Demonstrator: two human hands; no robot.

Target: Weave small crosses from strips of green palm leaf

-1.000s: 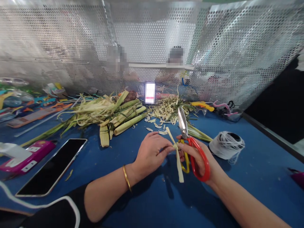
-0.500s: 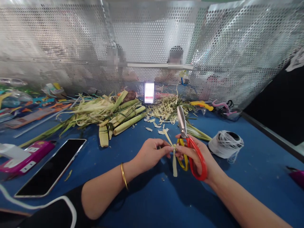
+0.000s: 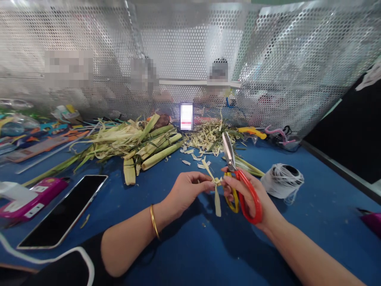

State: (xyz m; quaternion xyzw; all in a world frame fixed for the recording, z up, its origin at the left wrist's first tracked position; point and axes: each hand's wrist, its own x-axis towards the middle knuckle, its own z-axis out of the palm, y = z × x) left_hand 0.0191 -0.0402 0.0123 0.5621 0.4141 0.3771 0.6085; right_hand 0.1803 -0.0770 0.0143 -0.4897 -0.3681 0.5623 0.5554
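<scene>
Between thumb and fingers my left hand (image 3: 189,192) pinches a small piece made of pale yellow-green leaf strips (image 3: 217,198), knotted or crossed at its middle. One strip end points up and away, another hangs down. My right hand (image 3: 250,194) is closed around a pair of scissors (image 3: 250,196) with one red and one yellow handle loop. Their metal blades are together and point away from me. The right thumb and forefinger are at the right side of the leaf piece; whether they grip it too is hard to see.
Beyond my hands lie a heap of green stalks and leaves (image 3: 119,137) and a pile of shredded scraps (image 3: 205,137). A spool of white string (image 3: 282,180) stands at the right. A phone (image 3: 65,210) and a purple power strip (image 3: 37,196) lie at the left. Perforated sheeting (image 3: 190,39) closes the back.
My right hand, with the scissors, has shifted slightly right and its fingertips have drawn a little away from my left. More of the leaf piece's middle shows between the hands.
</scene>
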